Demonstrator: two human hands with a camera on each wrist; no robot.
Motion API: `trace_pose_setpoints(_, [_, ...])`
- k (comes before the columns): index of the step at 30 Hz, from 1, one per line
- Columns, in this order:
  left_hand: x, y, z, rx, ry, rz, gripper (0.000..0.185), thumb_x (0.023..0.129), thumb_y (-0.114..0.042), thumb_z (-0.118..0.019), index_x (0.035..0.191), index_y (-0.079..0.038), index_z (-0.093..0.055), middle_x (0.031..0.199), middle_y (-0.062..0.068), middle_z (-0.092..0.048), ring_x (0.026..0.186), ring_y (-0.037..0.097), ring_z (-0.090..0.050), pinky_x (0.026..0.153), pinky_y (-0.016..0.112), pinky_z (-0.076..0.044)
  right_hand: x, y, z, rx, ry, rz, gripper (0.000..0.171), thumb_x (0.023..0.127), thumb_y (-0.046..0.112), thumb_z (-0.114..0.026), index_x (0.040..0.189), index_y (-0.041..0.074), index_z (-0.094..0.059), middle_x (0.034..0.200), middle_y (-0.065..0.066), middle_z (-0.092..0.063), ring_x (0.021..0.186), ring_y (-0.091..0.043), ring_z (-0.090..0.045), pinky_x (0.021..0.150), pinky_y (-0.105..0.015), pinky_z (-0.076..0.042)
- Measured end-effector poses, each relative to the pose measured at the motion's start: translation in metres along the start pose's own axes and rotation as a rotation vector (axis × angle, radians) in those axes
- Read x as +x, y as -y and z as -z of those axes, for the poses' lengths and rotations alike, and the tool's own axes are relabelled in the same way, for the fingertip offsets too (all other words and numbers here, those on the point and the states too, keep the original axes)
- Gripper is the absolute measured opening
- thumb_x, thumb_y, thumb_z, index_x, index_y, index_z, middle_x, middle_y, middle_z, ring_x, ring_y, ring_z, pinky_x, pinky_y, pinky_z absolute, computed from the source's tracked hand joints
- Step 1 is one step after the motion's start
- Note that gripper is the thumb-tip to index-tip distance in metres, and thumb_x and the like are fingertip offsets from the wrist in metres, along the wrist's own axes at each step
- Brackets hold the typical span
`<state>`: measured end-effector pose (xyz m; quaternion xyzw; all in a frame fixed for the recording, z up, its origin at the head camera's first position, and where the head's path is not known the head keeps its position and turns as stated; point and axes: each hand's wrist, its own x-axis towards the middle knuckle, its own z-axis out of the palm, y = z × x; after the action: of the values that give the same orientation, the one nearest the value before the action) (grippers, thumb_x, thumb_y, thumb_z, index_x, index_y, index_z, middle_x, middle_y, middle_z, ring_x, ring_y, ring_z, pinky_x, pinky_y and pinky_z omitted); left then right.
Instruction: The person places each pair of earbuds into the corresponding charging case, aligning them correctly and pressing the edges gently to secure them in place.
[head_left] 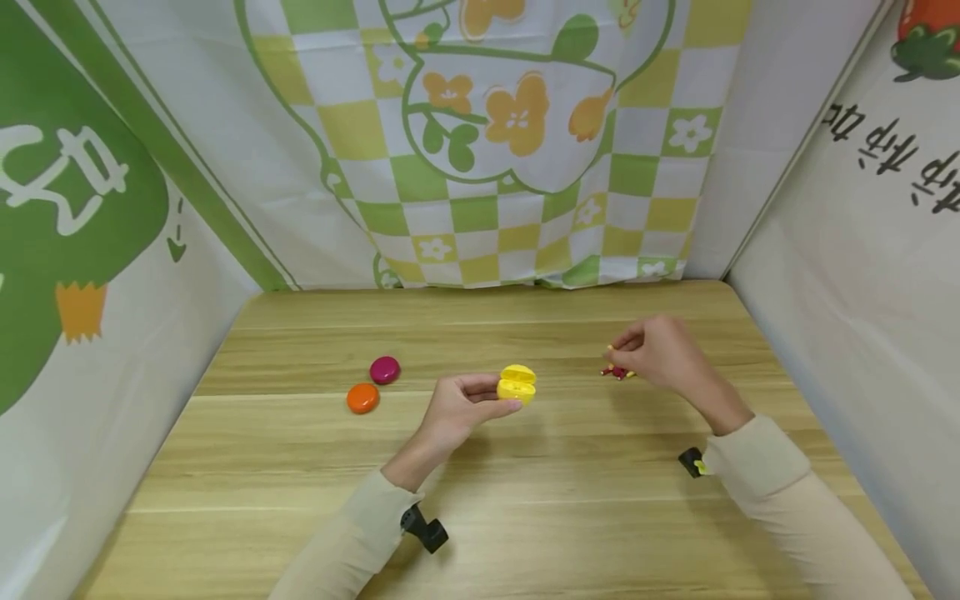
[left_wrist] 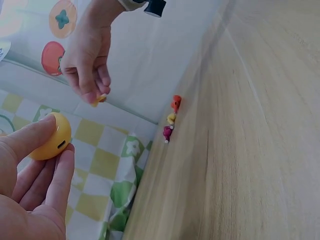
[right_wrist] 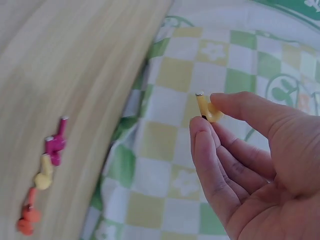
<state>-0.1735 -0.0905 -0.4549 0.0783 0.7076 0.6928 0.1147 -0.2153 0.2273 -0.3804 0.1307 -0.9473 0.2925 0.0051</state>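
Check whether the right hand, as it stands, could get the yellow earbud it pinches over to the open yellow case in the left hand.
Probably yes. The right hand pinches the yellow earbud above the table; the yellow case sits open in the left hand, with only bare wood between them.

Light wooden table (head_left: pixel 525 517), magenta case (head_left: pixel 385 369), orange case (head_left: pixel 363 398), three small earbuds (right_wrist: pixel 42 175) lying on it

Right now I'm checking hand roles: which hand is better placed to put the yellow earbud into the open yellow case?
Right. The right hand already pinches the yellow earbud, while the left hand holds the open yellow case beside it.
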Motion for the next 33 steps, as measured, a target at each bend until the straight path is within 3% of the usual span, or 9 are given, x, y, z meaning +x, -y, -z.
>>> trace_pose_setpoints(10, [0.007, 0.0, -0.011, -0.019, -0.024, -0.026, 0.04, 0.085, -0.008, -0.089, 0.122, -0.001, -0.077, 0.121, 0.016, -0.079, 0.103, 0.021, -0.078, 0.088, 0.028, -0.065, 0.001, 0.045, 0.006, -0.025, -0.015, 0.038, 0.016, 0.089, 0.024, -0.084, 0.09, 0.008, -0.083, 0.082, -0.003, -0.081, 0.069, -0.009, -0.073, 0.065, -0.028, -0.059])
trace_pose_setpoints(19, [0.011, 0.001, -0.016, -0.043, -0.039, -0.034, 0.041, 0.086, -0.01, -0.089, 0.124, -0.002, -0.076, 0.122, 0.016, -0.078, 0.103, 0.018, -0.078, 0.088, 0.027, -0.065, 0.003, 0.074, -0.004, 0.025, -0.019, 0.051, 0.018, 0.09, 0.023, -0.085, 0.095, 0.005, -0.083, 0.085, -0.007, -0.082, 0.064, -0.015, -0.075, 0.055, -0.028, -0.061])
trace_pose_setpoints(24, [0.013, 0.004, -0.017, -0.066, -0.04, -0.046, 0.04, 0.086, -0.008, -0.088, 0.123, 0.0, -0.077, 0.121, 0.016, -0.079, 0.103, 0.018, -0.078, 0.088, 0.027, -0.065, 0.004, 0.088, -0.013, 0.013, -0.049, 0.123, 0.017, 0.089, 0.021, -0.086, 0.092, 0.004, -0.083, 0.084, -0.007, -0.082, 0.073, -0.016, -0.078, 0.064, -0.031, -0.065])
trace_pose_setpoints(33, [0.012, 0.003, -0.02, -0.075, -0.043, -0.07, 0.038, 0.087, -0.005, -0.087, 0.122, 0.002, -0.076, 0.122, 0.018, -0.078, 0.104, 0.019, -0.078, 0.089, 0.028, -0.065, 0.002, 0.103, -0.031, -0.016, -0.074, 0.2, 0.016, 0.088, 0.017, -0.086, 0.088, 0.002, -0.081, 0.082, -0.007, -0.081, 0.072, -0.016, -0.077, 0.064, -0.029, -0.064])
